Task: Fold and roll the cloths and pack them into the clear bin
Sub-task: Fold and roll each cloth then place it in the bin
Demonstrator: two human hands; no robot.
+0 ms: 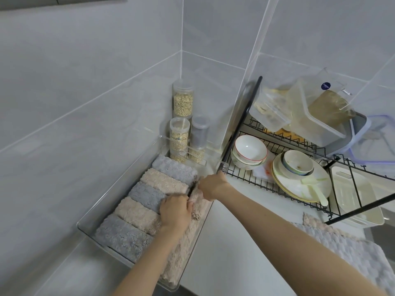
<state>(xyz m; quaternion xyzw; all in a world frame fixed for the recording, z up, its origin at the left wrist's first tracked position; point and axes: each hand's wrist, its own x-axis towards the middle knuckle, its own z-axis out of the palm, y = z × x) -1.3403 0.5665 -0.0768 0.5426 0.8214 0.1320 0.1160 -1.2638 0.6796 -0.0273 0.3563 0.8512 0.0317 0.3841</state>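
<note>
Inside the clear rectangular plastic bin [115, 184], which stands on the pale counter [235, 242] against the tiled corner, five plush rolled cloths [147, 195] lie side by side in a row, alternating grey and beige, their pile shaggy and tufted. Along the bin's right wall lies a long beige fleecy cloth [183, 248]. The left hand [174, 212] has its grip clamped on this cloth near the far end, fingers curled over its edge. The right hand [213, 186], just beyond, likewise has its grip closed on the cloth, pinching it. Behind the bin stand cylindrical clear jars [182, 101] of flaked grain. To the right, a black wire dish rack [244, 118] carries white ceramic bowls [250, 149], stacked pale plates [299, 186] and clear lidded containers [316, 116]. One container bears a round dark-blue sticker [325, 86] whose writing is too small to read. Loose grey and beige cloths [346, 246] lie on the counter at lower right.
</note>
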